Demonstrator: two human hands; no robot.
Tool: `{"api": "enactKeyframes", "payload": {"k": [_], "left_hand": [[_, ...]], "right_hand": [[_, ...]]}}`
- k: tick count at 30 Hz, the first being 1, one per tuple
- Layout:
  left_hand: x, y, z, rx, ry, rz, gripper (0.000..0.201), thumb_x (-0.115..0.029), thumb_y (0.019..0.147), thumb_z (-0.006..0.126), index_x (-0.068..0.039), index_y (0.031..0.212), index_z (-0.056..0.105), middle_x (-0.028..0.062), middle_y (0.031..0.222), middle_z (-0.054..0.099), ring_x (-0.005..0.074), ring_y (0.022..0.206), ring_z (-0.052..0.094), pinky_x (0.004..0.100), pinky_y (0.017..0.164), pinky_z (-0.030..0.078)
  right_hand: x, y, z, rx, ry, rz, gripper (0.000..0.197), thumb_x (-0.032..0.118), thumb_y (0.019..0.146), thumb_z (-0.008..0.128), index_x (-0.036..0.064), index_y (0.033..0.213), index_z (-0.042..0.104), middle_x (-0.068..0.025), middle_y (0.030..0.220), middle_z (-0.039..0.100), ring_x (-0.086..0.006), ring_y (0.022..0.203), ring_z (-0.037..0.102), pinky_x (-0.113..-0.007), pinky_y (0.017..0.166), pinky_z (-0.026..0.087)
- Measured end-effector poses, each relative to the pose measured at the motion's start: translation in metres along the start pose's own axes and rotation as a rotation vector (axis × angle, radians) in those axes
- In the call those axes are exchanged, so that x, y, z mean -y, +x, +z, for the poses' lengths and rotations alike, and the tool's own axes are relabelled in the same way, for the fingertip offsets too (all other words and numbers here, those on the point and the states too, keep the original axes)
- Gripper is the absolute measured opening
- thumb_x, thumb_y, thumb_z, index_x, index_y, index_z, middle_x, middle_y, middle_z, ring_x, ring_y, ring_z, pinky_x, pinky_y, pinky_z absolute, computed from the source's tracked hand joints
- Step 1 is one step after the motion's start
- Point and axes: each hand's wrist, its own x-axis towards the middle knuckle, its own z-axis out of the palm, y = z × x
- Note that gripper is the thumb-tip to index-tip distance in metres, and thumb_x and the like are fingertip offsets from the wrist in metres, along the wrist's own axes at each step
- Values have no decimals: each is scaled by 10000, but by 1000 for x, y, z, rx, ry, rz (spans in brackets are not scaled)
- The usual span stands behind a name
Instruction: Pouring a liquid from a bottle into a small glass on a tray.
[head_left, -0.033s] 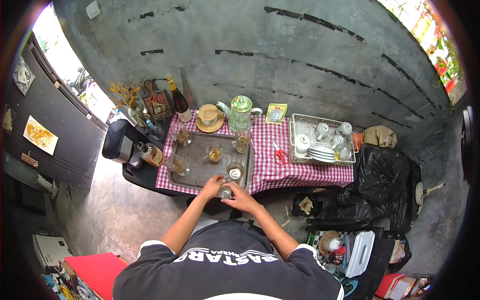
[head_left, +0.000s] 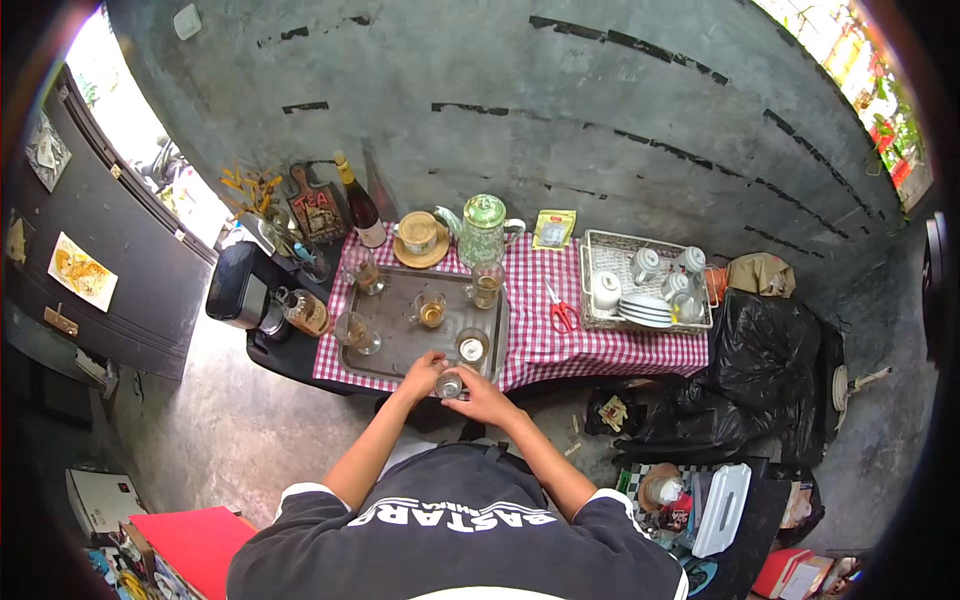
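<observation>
While the left hand (head_left: pixel 424 374) and right hand (head_left: pixel 484 396) clasp a glass (head_left: pixel 449 385), a mug (head_left: pixel 428 304) on the tray (head_left: pixel 398 347) holds amber liquid (head_left: pixel 431 317).

On the brown serving tray (head_left: pixel 398 345), bare surface leaves passing room between the amber-filled glass mug (head_left: pixel 431 314) at its middle and a footed glass (head_left: pixel 356 330) on its left. A tall glass mug (head_left: pixel 487 288) blocks its back right corner. The left hand (head_left: pixel 424 376), right hand (head_left: pixel 484 396) and small glass (head_left: pixel 449 385) obstruct its front edge. Behind stands a green teapot (head_left: pixel 483 238); rightward, open checked tablecloth (head_left: pixel 530 345) reaches red-handled scissors (head_left: pixel 561 310).
</observation>
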Motion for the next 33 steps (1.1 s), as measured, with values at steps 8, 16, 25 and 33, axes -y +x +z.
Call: {"api": "enactKeyframes", "payload": {"k": [8,16,25,33], "left_hand": [[-28,-22,-23,-23,34,25,303,-151,980,591,60,1196,615,159,1018,709,200,828,693,326,741,562],[-71,-45,-15,155,-6,65,273,-78,976,497,46,1195,604,116,970,689,169,808,670,308,712,548],[-64,-59,-59,337,453,398,551,-95,852,739,4,1345,515,185,1183,628,292,1091,631,364,932,499],[-70,-72,-119,63,312,454,583,-11,785,702,2,1341,524,181,1195,558,342,1100,592,379,930,484]], "right_hand": [[23,24,-17,-55,25,-66,541,148,834,804,35,1299,551,-132,1212,590,-285,1202,584,-371,1016,464],[21,0,-17,-180,28,-83,508,124,831,795,22,1273,564,-144,1205,619,-307,1164,616,-374,986,481],[34,18,18,-226,113,64,513,140,832,829,14,1256,568,-124,1163,636,-220,1112,641,-337,948,522],[74,83,44,-190,-1,-34,510,217,825,838,29,1219,573,-122,1158,612,-248,1098,625,-353,947,493]]}}
